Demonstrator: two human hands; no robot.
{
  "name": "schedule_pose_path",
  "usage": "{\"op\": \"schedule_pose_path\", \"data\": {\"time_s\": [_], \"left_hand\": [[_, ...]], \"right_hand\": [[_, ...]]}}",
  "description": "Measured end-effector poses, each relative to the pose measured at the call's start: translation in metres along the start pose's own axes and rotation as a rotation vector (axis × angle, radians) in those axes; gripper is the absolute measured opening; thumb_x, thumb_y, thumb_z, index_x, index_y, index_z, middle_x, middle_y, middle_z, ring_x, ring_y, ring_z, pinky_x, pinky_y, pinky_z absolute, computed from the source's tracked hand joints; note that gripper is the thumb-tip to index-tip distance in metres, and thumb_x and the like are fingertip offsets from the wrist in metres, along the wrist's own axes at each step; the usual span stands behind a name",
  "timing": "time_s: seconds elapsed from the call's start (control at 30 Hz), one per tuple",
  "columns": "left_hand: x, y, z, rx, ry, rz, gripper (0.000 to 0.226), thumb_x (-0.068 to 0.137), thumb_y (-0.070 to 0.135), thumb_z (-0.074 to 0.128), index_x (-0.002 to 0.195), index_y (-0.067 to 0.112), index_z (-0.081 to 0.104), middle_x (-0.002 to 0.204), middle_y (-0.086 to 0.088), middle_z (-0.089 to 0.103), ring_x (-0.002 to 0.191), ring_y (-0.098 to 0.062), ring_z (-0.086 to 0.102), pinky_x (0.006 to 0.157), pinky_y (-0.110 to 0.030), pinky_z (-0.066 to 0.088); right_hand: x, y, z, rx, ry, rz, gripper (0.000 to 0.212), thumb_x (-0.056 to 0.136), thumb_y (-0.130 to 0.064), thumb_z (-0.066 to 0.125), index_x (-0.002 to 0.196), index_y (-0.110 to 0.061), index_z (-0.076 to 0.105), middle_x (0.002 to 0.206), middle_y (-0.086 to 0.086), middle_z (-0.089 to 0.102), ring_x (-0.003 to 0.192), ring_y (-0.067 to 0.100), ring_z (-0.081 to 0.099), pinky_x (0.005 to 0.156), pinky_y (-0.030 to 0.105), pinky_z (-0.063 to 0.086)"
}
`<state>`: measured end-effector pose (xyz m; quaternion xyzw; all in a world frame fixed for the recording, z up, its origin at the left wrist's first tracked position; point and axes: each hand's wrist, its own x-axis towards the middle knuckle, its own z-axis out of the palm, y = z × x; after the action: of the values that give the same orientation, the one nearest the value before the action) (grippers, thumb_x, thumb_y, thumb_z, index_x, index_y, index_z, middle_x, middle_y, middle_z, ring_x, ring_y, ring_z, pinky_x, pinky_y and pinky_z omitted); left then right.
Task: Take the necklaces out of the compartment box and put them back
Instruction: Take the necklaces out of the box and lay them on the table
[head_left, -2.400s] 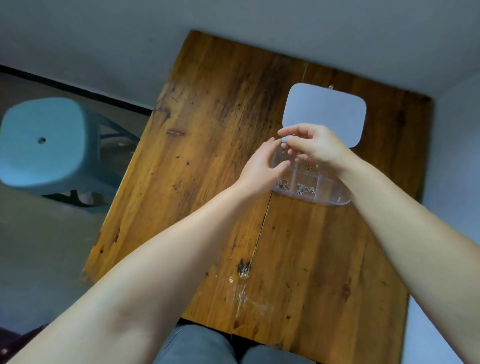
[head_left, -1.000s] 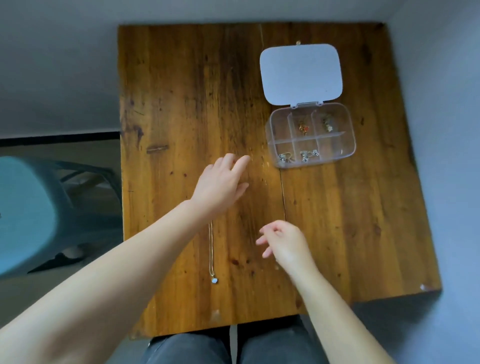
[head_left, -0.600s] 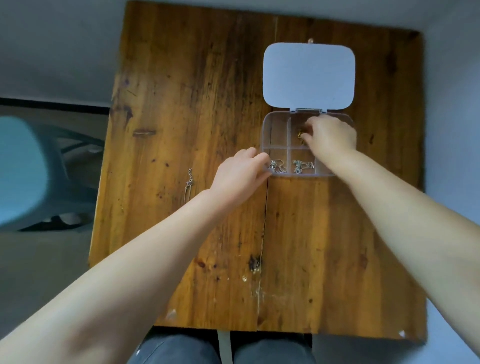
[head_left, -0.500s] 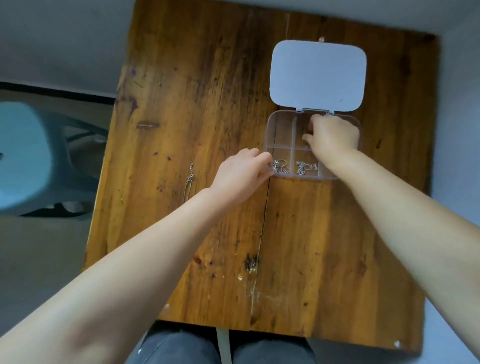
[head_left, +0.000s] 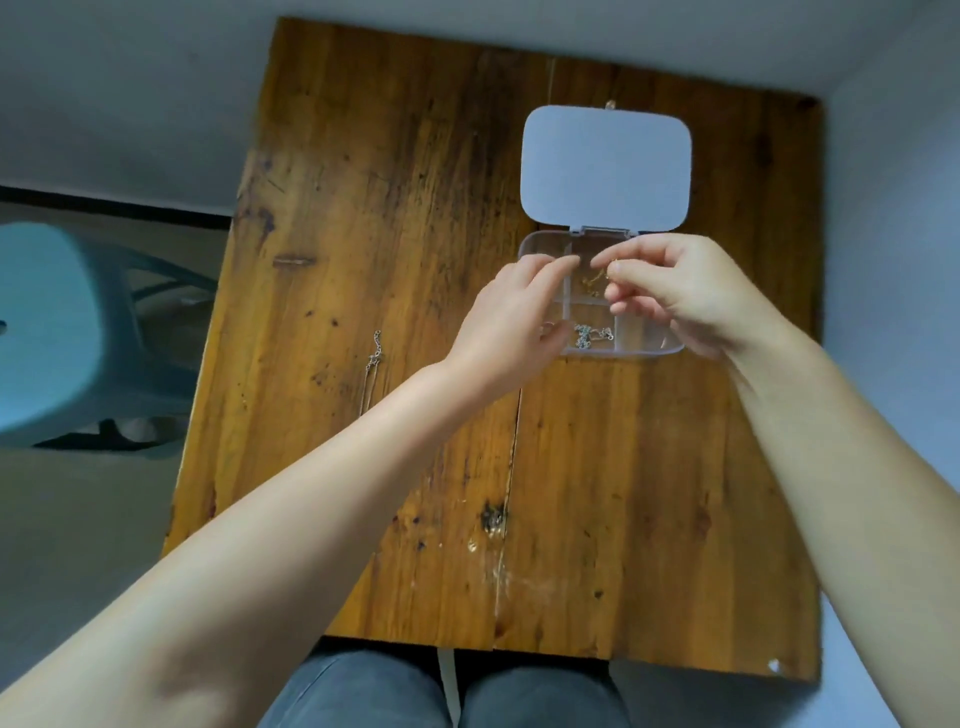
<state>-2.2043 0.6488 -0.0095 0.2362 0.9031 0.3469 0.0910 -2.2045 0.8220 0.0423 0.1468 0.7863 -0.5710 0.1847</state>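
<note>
A clear compartment box (head_left: 540, 247) stands on the wooden table (head_left: 395, 208) with its white lid (head_left: 606, 167) folded open behind it. My right hand (head_left: 680, 291) hovers over the box and pinches a thin gold necklace (head_left: 595, 278) that hangs into a back compartment. My left hand (head_left: 511, 325) is at the box's left side, its index finger stretched toward the gold chain and its thumb over the front left compartment. A silver necklace (head_left: 592, 332) lies in a front compartment. Another thin silver necklace (head_left: 372, 358) lies stretched out on the table, left of my left wrist.
A light blue plastic stool (head_left: 62, 332) stands on the floor left of the table. Grey walls run behind and right of the table. My knees in grey trousers (head_left: 447, 691) are under the near edge.
My right hand has risen out of the back compartment with the gold necklace pinched in its fingers. My left hand has moved up and right along the box toward the chain.
</note>
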Motion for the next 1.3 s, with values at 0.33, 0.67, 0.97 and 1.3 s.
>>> {"op": "schedule_pose_path", "data": {"time_s": [0.33, 0.67, 0.97, 1.3], "left_hand": [[-0.017, -0.027, -0.073, -0.572, -0.445, -0.154, 0.034, 0.094, 0.038, 0.051, 0.070, 0.015, 0.060, 0.065, 0.004, 0.062, 0.060, 0.001, 0.055, 0.061, -0.007, 0.045], [-0.022, -0.103, -0.051, 0.130, -0.739, 0.014, 0.035, 0.087, 0.042, 0.061, 0.065, 0.016, 0.053, 0.064, 0.003, 0.052, 0.060, -0.016, 0.050, 0.052, -0.026, 0.040], [-0.041, -0.119, -0.014, 0.552, -0.534, 0.464, 0.030, 0.092, 0.039, 0.052, 0.102, 0.011, 0.059, 0.107, -0.008, 0.057, 0.103, -0.027, 0.049, 0.087, -0.040, 0.039], [-0.021, -0.062, 0.001, 0.220, -0.188, 0.172, 0.051, 0.090, 0.028, 0.060, 0.134, 0.014, 0.041, 0.114, -0.015, 0.058, 0.099, -0.029, 0.055, 0.076, -0.036, 0.049]], "right_hand": [[-0.082, 0.018, 0.042, 0.625, 0.074, 0.102, 0.022, 0.089, -0.003, 0.058, 0.104, -0.014, 0.069, 0.080, 0.003, 0.070, 0.064, 0.008, 0.062, 0.050, 0.016, 0.050], [-0.139, 0.097, 0.225, 0.443, 0.316, 0.660, 0.008, 0.090, -0.009, 0.059, 0.091, -0.013, 0.066, 0.085, 0.006, 0.072, 0.068, 0.011, 0.065, 0.056, 0.021, 0.053], [-0.143, 0.113, 0.270, -0.135, 0.311, 0.484, 0.009, 0.092, -0.027, 0.058, 0.100, -0.023, 0.054, 0.077, -0.007, 0.066, 0.065, 0.005, 0.064, 0.057, 0.013, 0.052], [-0.061, 0.075, 0.073, -0.282, 0.539, 0.189, 0.014, 0.095, -0.020, 0.051, 0.101, -0.016, 0.063, 0.095, 0.003, 0.070, 0.072, 0.014, 0.065, 0.056, 0.013, 0.043]]}}
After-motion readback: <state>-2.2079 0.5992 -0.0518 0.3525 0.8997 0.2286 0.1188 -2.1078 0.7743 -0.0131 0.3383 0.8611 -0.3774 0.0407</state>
